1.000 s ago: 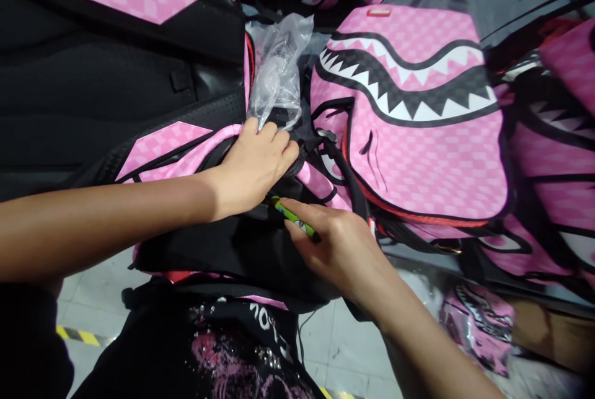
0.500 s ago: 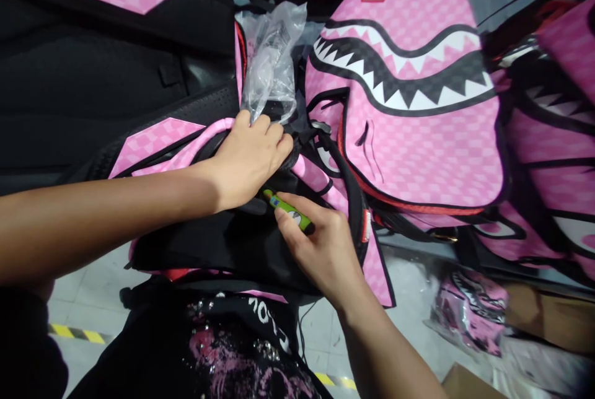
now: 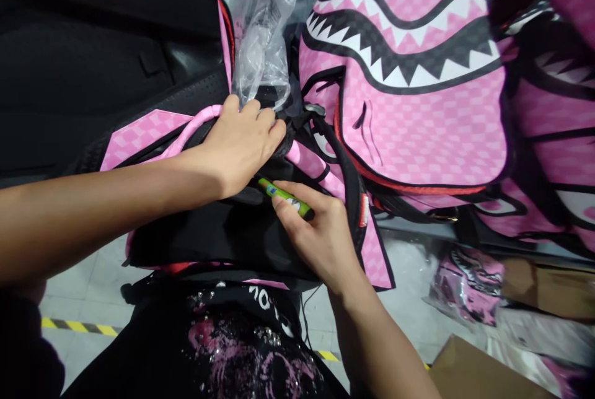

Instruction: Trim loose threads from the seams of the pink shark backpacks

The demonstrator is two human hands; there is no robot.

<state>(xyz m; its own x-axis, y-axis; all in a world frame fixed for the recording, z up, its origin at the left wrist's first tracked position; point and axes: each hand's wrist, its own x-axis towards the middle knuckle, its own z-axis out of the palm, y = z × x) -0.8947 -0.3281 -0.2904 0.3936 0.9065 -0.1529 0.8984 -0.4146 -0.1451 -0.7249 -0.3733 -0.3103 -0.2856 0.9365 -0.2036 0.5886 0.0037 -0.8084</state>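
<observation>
In front of me lies a pink and black backpack [image 3: 223,232], its black side facing up and its pink checked straps to either side. My left hand [image 3: 242,142] grips the bag's upper part, fingers curled over the fabric beside the black webbing; the fingertips are hidden. My right hand [image 3: 320,225] is closed on a slim green lighter [image 3: 286,197] with a printed picture and a small blue label. The lighter points up and left at the black fabric just below my left hand. Its tip is dark and hard to make out.
A pink backpack with a shark mouth [image 3: 404,77] lies to the right, with more bags beyond it. Clear plastic wrap [image 3: 263,52] sits just past my left hand. Large black bag panels [image 3: 93,77] fill the left. Cardboard [image 3: 483,368] and a bagged pink item [image 3: 469,287] are lower right.
The view has shifted slightly, so the bags sit a little higher in the picture. Both hands keep their places on the backpack and the lighter, with little movement.
</observation>
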